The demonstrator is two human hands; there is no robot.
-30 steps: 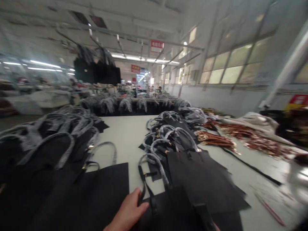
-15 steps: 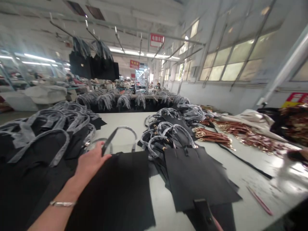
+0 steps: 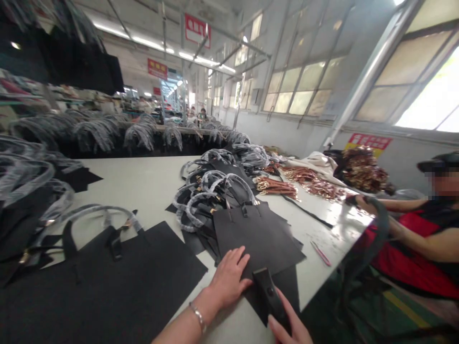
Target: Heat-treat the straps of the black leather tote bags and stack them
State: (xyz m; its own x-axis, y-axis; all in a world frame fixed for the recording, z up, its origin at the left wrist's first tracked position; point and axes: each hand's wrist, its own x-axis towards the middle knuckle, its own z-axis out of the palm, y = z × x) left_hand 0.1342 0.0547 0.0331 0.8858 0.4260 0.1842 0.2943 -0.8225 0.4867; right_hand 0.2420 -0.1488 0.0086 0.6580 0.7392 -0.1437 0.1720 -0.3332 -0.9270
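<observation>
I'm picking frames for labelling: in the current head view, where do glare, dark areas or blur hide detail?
Head view: glare whitens the tabletop at right, and the window at upper right is partly blown white; head view: the black tote bag at lower left is nearly flat black; head view: lettering on the uppermost red sign is smeared, while the left hand looks fairly clear.

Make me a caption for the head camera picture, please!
Right grip holding a black handheld tool, left grip at a black bag.

The bag and handheld tool are black, the straps reddish brown (the tabletop, off-white).
</observation>
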